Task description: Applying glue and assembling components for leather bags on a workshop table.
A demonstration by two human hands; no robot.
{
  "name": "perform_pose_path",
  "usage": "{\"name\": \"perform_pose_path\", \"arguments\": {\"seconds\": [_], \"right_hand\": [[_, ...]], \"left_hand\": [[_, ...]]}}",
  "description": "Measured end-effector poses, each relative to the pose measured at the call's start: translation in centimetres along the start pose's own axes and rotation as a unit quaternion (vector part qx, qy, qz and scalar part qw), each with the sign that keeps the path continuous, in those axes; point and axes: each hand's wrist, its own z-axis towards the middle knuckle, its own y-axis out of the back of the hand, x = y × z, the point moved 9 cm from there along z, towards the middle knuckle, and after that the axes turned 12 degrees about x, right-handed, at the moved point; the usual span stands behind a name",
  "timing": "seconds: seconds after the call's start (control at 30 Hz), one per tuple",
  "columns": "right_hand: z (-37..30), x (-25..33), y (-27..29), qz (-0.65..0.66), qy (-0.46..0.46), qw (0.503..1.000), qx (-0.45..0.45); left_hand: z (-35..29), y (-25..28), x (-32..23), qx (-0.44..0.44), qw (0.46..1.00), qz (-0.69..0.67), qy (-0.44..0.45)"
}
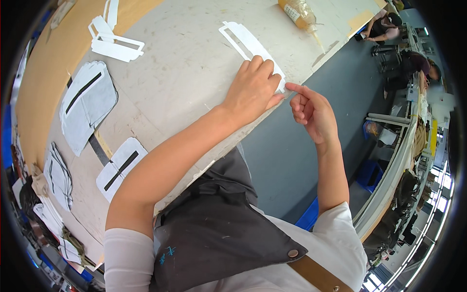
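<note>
A flat white piece [252,41] lies on the table [180,63], near the edge that faces the person. Its long axis runs aslant — from the upper left, away from the person, down to the right toward that edge. A long narrow slot follows the same line along its left side; the far end is uncovered, while the left hand [253,87] covers much of the near end.

The left hand lies over the piece with its fingers bent; whether its grip pinches the piece or only presses on it cannot be told. The right hand [314,109] is just past the table edge, its index finger straight and pointing left at the piece's near corner — touching or just short of it is unclear. Its other fingers curl loosely, and that grip is half open with nothing visible in it.

Beyond, an amber bottle [297,13] lies with its thin nozzle toward the table edge. White cutouts [114,50] lie at the upper left, above a white stack [99,100] marked by a black strip.
</note>
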Motion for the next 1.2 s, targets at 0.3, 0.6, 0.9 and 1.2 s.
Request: {"name": "perform_pose_path", "arguments": {"seconds": [0.3,0.6,0.9,1.2], "right_hand": [[1.6,-1.2,-1.3,0.287,-0.033,0.947,0.143],[-0.1,5.2,-4.5,-0.343,0.325,0.879,-0.069],[3.1,1.6,-15.6,-0.151,0.135,0.954,0.223],[2.3,-2.8,-23.3,-0.154,0.046,0.949,0.269]], "left_hand": [[1.6,-0.6,0.2,-0.037,0.996,0.053,0.064],[-7.9,11.2,2.9,-0.275,0.924,-0.231,0.135],[-22.4,16.8,3.5,-0.346,0.811,-0.429,0.195],[-36.0,17.2,4.8,-0.355,0.743,-0.4,0.402]]}}
